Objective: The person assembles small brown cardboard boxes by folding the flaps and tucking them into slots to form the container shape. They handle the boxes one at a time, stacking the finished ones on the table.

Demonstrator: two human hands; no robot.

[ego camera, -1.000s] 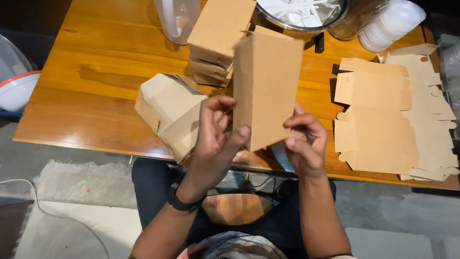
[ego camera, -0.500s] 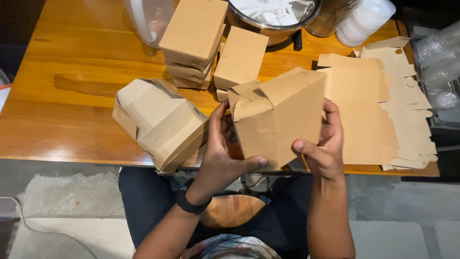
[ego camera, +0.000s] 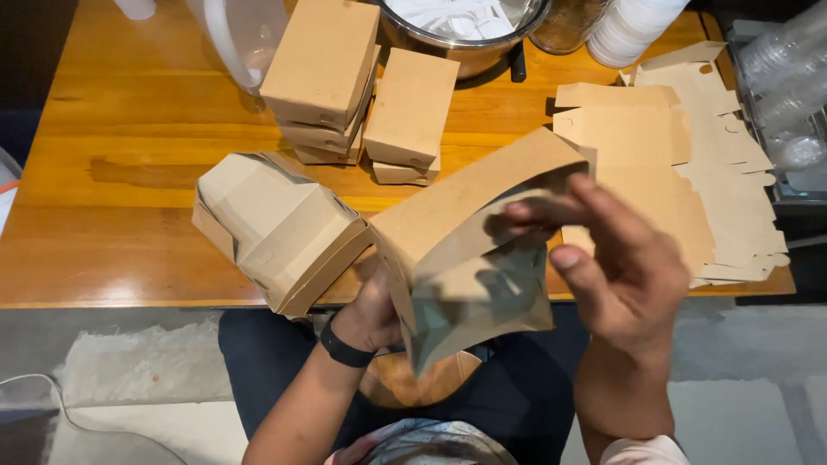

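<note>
— Head view first: where does the box (ego camera: pixel 465 232) lie from the person's hands?

— Between them, held up in the air just off the desk's (ego camera: pixel 129 138) near edge, over the person's lap. It is a half-folded brown carton, and its long axis runs on a slant, from low near the body up toward the desk's far right corner.

— Which hand is nearer to it?

— Both touch it. The left hand (ego camera: pixel 375 310) sits under the lower left end, mostly hidden behind the card, so its grip cannot be told for sure; it looks to be bearing the box from below. The right hand (ego camera: pixel 624 267) is at the upper right side, its fingers (ego camera: pixel 538 211) pushed in at the open mouth against a loose flap, thumb outside. It is pinching card rather than clenched.

— So the open end faces the right hand?

— Yes, the mouth opens toward the right hand and down toward the body; the closed panel faces the desk.

— What lies about it?

— A folded box on its side (ego camera: pixel 276 228) at the near edge, left of the held one and just beside the left hand. Stacked boxes (ego camera: pixel 323 73) stand mid-desk, and flat blanks (ego camera: pixel 680 164) lie along the right edge, behind the right hand. A metal bowl (ego camera: pixel 465 26) stands at the far edge.
</note>
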